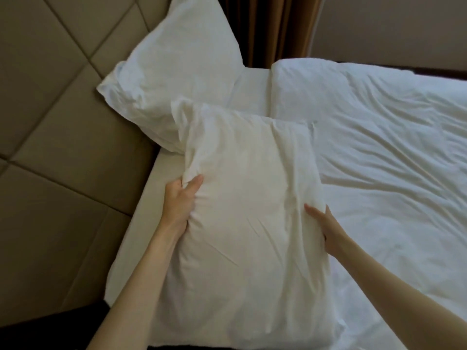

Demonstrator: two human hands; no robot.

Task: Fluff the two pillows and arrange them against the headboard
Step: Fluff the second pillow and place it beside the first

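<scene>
Head view: my left grip [180, 200] bunches the headboard-side edge of the near pillow [247, 198], fingers curled into the cloth. My right grip [321, 226] clasps the opposite edge, thumb on its face, fingers hidden behind. The pillow sits over the bed [141, 223] near the headboard [50, 97], its top corner overlapping the far pillow [182, 79]. Soft and light by its creases, it should plump best held at both sides, though loose cloth may slip.

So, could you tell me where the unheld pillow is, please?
Head view, upper left: the far pillow rests against the headboard, its near corner just behind the held pillow in the left hand and right hand.
</scene>
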